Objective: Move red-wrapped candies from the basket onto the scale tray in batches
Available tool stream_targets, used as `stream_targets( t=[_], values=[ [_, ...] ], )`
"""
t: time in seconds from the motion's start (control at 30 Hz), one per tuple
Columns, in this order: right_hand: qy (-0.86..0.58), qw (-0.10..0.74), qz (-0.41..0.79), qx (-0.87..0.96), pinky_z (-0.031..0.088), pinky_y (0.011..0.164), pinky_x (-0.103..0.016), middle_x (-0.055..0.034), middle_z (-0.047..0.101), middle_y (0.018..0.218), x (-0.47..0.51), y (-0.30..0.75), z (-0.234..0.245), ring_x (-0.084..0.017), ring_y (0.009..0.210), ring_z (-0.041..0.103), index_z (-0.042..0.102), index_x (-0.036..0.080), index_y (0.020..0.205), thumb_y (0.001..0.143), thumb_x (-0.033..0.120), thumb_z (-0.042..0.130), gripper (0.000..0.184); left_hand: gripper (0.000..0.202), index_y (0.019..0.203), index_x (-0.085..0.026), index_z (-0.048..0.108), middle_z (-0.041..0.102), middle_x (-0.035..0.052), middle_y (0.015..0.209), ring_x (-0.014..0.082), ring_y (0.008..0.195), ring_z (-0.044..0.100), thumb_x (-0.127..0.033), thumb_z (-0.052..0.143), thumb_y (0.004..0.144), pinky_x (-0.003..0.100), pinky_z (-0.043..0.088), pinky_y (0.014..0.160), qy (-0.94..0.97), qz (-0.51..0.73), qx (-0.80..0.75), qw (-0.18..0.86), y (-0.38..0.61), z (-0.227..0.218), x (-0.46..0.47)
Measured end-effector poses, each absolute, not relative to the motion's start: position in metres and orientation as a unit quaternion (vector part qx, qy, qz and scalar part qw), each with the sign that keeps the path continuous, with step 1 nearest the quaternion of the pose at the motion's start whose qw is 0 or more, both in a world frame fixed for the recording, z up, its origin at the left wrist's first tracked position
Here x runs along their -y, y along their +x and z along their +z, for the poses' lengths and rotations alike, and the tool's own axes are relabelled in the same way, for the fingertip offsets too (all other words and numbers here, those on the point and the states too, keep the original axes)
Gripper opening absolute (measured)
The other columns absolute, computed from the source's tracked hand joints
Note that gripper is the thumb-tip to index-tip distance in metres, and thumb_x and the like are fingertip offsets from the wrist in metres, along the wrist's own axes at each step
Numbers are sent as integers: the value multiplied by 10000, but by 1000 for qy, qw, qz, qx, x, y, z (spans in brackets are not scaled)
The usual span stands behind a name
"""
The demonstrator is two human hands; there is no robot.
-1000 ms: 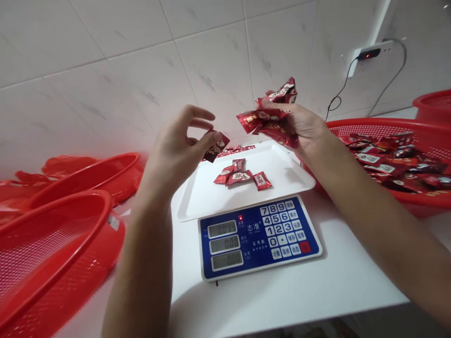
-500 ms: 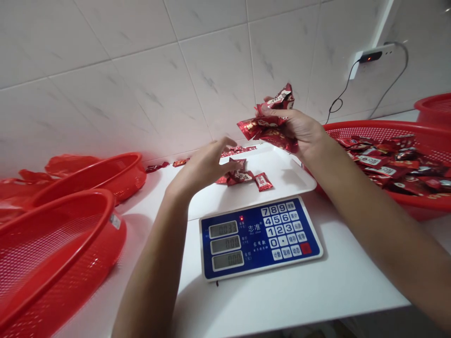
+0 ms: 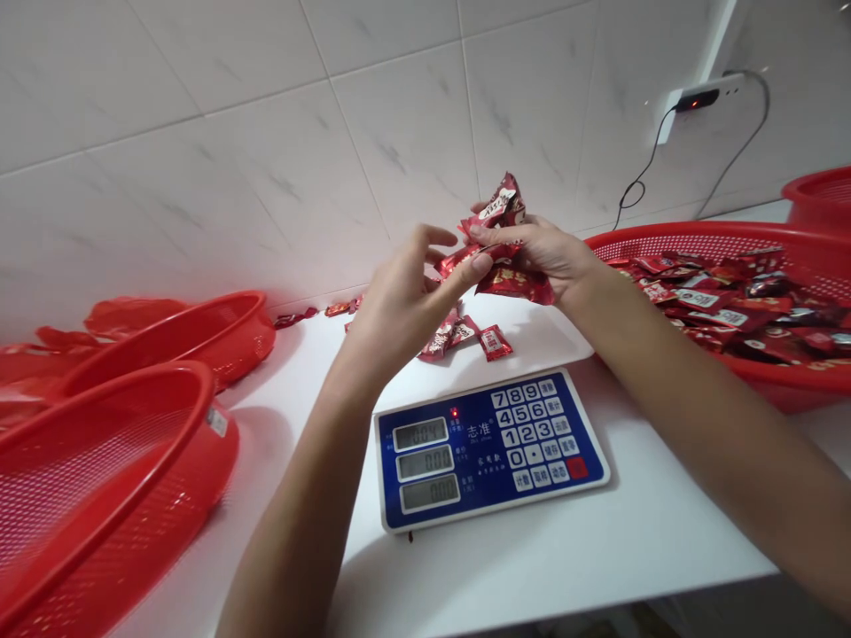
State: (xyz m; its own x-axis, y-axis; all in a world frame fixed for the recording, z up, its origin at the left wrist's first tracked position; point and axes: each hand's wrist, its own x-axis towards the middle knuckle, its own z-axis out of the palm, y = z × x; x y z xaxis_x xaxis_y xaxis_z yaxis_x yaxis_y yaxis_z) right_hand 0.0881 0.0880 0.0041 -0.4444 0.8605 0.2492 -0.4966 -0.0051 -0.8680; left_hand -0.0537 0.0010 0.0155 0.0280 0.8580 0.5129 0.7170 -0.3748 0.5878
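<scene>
My right hand (image 3: pixel 549 252) is closed around a bunch of red wrapped candies (image 3: pixel 505 266), held above the white pan (image 3: pixel 538 332) of a blue-faced electronic scale (image 3: pixel 488 447). My left hand (image 3: pixel 405 301) reaches up to the bunch, and its thumb and fingers pinch one red wrapper at the left edge of it. Several wrapped candies (image 3: pixel 475 337) lie on the scale pan below both hands.
A large red mesh basket (image 3: pixel 731 244) full of red candies stands at the right. Two empty red baskets (image 3: pixel 99 443) are stacked at the left. Loose candies (image 3: pixel 319 312) lie by the tiled wall. A charger (image 3: pixel 695 99) and cable hang on the wall.
My left hand set its single candy down on the scale pan, then rose to the bunch in my right hand and pinched a wrapper. My right hand dropped slightly and moved left.
</scene>
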Motion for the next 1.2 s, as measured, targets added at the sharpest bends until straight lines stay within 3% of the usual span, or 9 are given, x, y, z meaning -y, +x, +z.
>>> stream_targets(
  t=[0.3,0.43,0.57,0.7,0.87,1.2],
  values=[
    [-205,509,674,495,576,771,-352,-8,636,848,-93,85,-2,-179,837,652,605,197,894,710,67,729,257,99,921,-200,669,714,9,895,139,663,661,-286,620,920,236,476,567,739,391,-547,39,-53,16,-2],
    [-240,549,639,481,560,696,-319,11,617,841,-101,81,-6,-161,802,640,584,210,906,726,62,705,262,131,860,-194,684,716,0,810,136,585,648,-215,568,917,244,467,557,725,402,-559,-11,-56,16,-5],
    [-292,587,616,436,437,519,-217,42,549,756,-105,79,-6,-83,615,518,542,205,864,750,-14,638,265,154,807,-174,673,678,4,669,148,565,642,-193,551,899,256,438,546,700,396,-591,-63,-65,19,-6],
    [-304,620,601,404,410,520,-191,60,520,754,-104,82,-1,-59,571,436,556,225,935,779,-44,577,312,177,723,-168,645,637,2,586,150,556,635,-169,550,873,272,395,525,686,358,-628,-81,-77,22,-7],
    [-281,605,585,460,425,544,-209,37,576,821,-102,86,4,-83,648,505,601,266,1036,765,32,645,360,176,721,-173,633,642,4,613,147,573,624,-182,541,871,280,390,531,678,366,-633,-76,-80,24,-5],
    [-246,588,593,492,460,573,-204,27,628,845,-103,90,2,-87,699,563,621,250,988,768,100,709,280,156,771,-204,640,681,-2,697,170,633,658,-222,551,898,295,442,557,671,405,-618,-71,-74,31,5]
  ],
)
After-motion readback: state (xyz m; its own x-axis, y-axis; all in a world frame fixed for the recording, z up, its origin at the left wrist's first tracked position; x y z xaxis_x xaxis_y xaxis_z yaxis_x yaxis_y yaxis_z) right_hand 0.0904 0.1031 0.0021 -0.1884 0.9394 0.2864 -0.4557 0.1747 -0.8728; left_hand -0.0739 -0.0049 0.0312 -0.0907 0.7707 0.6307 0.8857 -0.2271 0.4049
